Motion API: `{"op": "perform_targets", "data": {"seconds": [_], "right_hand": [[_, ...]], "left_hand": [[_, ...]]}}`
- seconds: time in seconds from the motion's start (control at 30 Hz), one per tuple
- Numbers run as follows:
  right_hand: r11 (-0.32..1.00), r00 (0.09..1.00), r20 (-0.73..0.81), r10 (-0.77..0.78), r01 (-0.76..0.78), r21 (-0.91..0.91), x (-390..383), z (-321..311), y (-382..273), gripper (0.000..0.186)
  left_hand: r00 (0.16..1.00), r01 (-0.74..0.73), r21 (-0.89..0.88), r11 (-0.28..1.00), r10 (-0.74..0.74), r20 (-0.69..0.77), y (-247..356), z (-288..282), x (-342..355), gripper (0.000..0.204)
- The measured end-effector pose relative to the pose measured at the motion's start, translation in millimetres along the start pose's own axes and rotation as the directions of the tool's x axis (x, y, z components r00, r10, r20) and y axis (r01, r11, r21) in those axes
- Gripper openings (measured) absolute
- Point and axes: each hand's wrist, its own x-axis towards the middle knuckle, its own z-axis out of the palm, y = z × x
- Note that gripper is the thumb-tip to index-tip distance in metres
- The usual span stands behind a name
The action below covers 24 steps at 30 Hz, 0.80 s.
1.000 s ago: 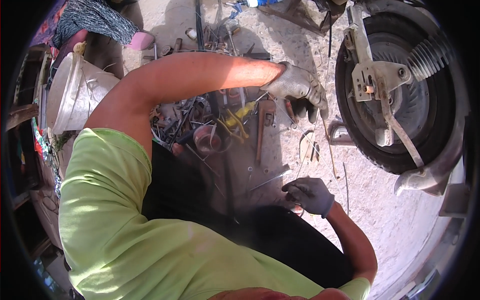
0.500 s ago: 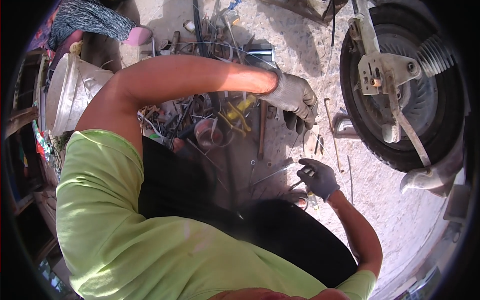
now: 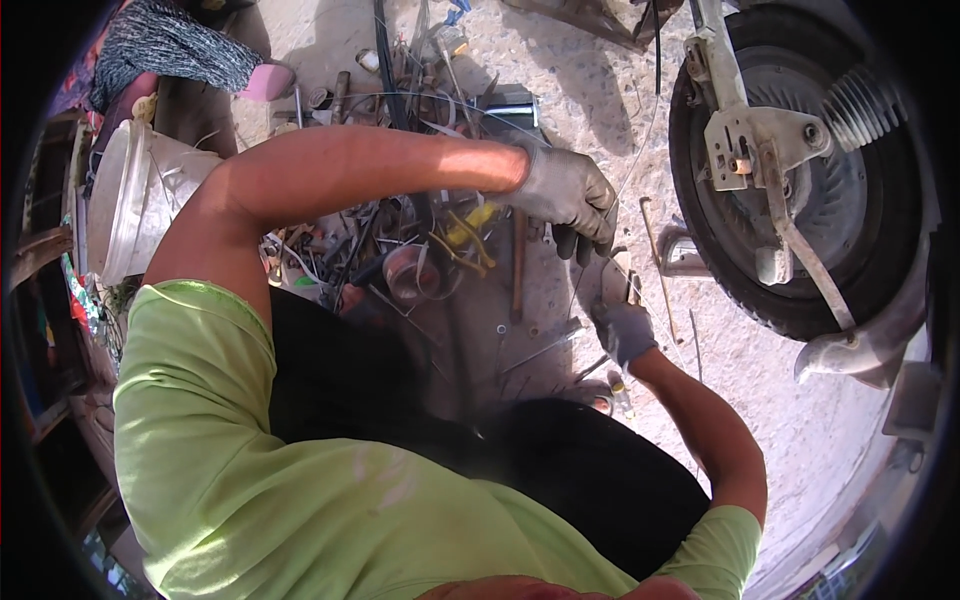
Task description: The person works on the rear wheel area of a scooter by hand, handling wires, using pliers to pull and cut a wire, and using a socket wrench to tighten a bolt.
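My left hand (image 3: 565,195), in a grey work glove, has its fingers curled and pinched together on a thin wire (image 3: 636,165). The wire trails from the far right down through this hand toward the ground. Just below and nearer to me, my right hand (image 3: 626,332), also gloved, reaches up close under the left fingertips. Its fingers are smeared and partly in shadow, so I cannot make out whether they grip anything. A screwdriver with a clear yellowish handle (image 3: 621,394) lies beside my right wrist. A thin rusty rod (image 3: 655,240) rests on the ground to the right of both hands.
On the right lies a wheel with a black tyre (image 3: 692,255), with a metal arm and spring across it. A heap of tools and scrap, with yellow-handled pliers (image 3: 465,236), spreads left of my hands. A white bucket (image 3: 135,200) stands far left; a person's pink-shod foot (image 3: 268,81) is behind.
My right hand has moved up and away from me, coming close under the left fingertips. My left hand has shifted slightly left, and the whole view has slid a little.
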Motion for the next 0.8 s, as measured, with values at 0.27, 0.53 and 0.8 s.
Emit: {"op": "perform_targets", "data": {"seconds": [0.27,0.53,0.8], "right_hand": [[-0.190,0.884,0.302,0.358,-0.248,0.950,-1,-32,3,0.021],[-0.483,0.993,0.085,0.080,-0.036,0.875,21,-119,-19,0.021],[-0.732,0.993,0.115,-0.008,-0.084,0.676,6,-134,-16,0.021]], "left_hand": [[0.993,-0.063,0.088,0.994,0.071,-0.095,0,-3,-9,0.025],[0.949,-0.255,-0.163,0.953,0.215,-0.230,20,-10,-32,0.027],[0.915,-0.319,-0.055,0.946,0.292,-0.280,53,-14,-56,0.027]]}}
